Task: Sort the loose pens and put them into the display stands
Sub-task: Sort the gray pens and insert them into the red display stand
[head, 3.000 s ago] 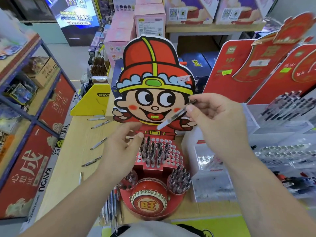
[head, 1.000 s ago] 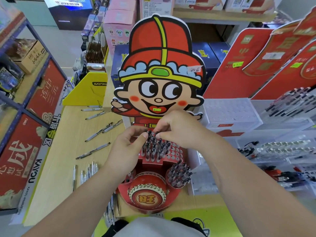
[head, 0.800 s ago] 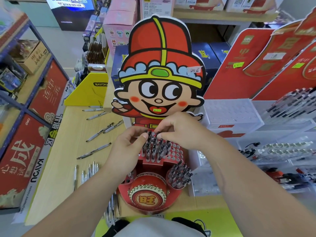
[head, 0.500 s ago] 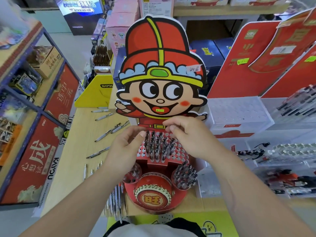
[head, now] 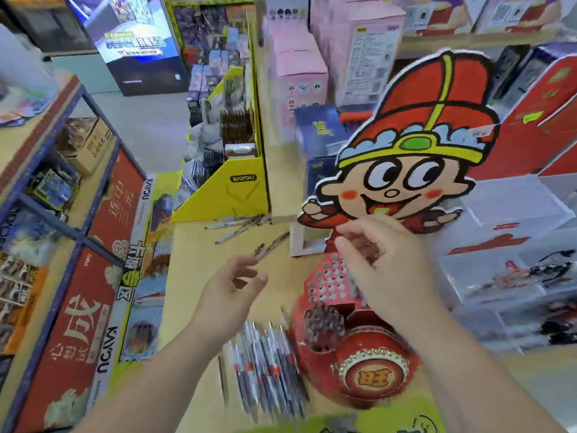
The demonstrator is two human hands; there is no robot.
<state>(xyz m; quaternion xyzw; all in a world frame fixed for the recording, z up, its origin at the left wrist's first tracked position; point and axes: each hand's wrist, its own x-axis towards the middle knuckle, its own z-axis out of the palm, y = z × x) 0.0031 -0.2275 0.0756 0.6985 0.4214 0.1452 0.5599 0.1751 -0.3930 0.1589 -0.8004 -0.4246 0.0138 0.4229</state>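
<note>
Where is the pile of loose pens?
In the head view, the pile of pens lies on the wooden table, just left of the red display stand, below the left hand.

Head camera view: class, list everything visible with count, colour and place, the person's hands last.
cartoon pen display stand: one, red, counter right of centre.
pens in cup: many, dark, stand's front left.
loose pen bundle: one, white and dark, counter beside stand.
scattered pens: several, pale, counter farther back.
KAYOU display box: one, yellow, behind scattered pens.
pink boxes: several, pink, top centre.
clear stands: several, transparent, far right.
left hand: one, open, over counter.
right hand: one, loosely curled, above stand.
</note>
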